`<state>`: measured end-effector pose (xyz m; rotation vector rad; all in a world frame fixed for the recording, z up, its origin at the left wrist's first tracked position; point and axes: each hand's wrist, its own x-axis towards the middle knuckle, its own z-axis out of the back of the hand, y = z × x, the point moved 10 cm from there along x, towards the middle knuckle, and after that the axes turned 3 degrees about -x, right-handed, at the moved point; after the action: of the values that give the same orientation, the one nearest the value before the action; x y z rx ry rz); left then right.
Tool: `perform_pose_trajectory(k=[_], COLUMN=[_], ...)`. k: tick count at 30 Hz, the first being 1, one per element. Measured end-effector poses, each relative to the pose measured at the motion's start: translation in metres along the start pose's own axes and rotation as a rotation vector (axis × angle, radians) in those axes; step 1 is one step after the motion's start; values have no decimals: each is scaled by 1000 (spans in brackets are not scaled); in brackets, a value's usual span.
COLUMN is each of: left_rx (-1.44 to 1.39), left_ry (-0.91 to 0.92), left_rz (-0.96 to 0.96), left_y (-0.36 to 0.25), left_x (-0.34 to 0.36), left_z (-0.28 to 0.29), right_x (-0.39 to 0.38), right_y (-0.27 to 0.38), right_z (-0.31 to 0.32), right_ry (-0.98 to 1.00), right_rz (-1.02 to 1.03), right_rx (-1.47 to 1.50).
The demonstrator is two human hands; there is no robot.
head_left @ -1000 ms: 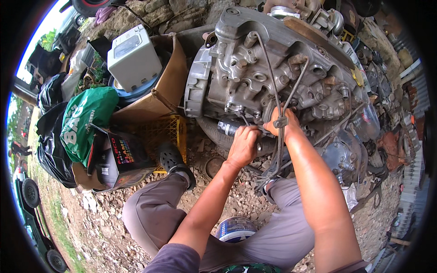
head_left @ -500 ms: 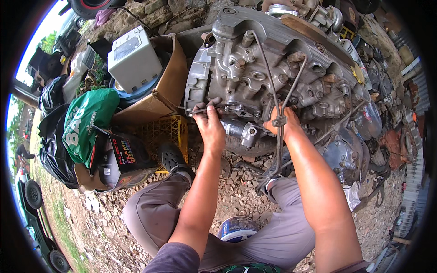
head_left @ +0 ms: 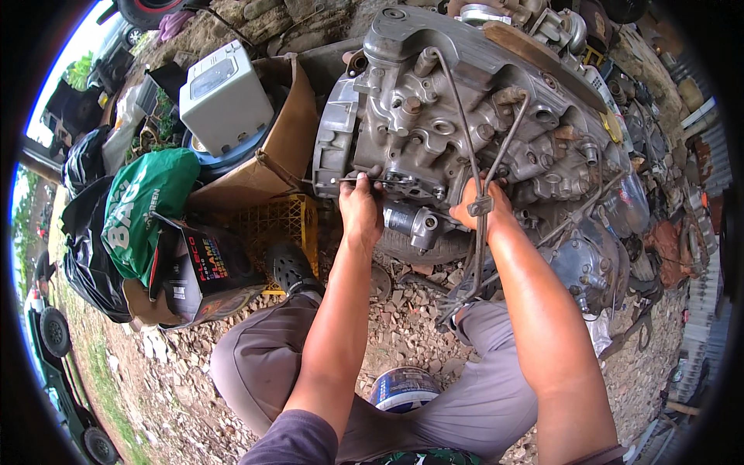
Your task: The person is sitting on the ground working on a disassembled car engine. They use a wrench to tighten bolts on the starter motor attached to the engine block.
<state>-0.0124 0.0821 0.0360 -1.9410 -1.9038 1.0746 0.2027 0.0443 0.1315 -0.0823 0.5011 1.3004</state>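
Note:
A large grey metal engine fills the upper middle. My left hand is at its lower left edge, thumb and fingers closed on a thin dark rod that lies level against the casing. Just right of that hand, a cylindrical metal part with a round fitting sticks out below the engine. My right hand is closed beside this fitting, close to the engine. Bent metal pipes pass in front of it, and whatever its fingertips grip is hidden.
On the left are a cardboard box holding a grey-white appliance, a yellow crate, a green bag and a printed box. A tub stands on gravel between my legs. Metal parts lie right.
My left hand has turned slightly, and the rod now lies more level, with the fingers tucked behind it. My right hand stays by the pipes. The whole view has shifted a little.

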Motion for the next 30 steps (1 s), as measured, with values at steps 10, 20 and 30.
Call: perform_pose_trajectory(k=[10,20,30], left_rx=[1084,1215,439], left_ry=[231,834,269], left_rz=[-627,-1092,-620], left_y=[-34,15,-17], left_x=[-39,-119,-77], left_z=[-93,-87,-49], right_x=[3,-2,-3], right_y=[-8,2,0], right_z=[-2,2,3], right_ry=[11,-41,3], right_rz=[-28,15,-14], right_rx=[-26,-39,-4])
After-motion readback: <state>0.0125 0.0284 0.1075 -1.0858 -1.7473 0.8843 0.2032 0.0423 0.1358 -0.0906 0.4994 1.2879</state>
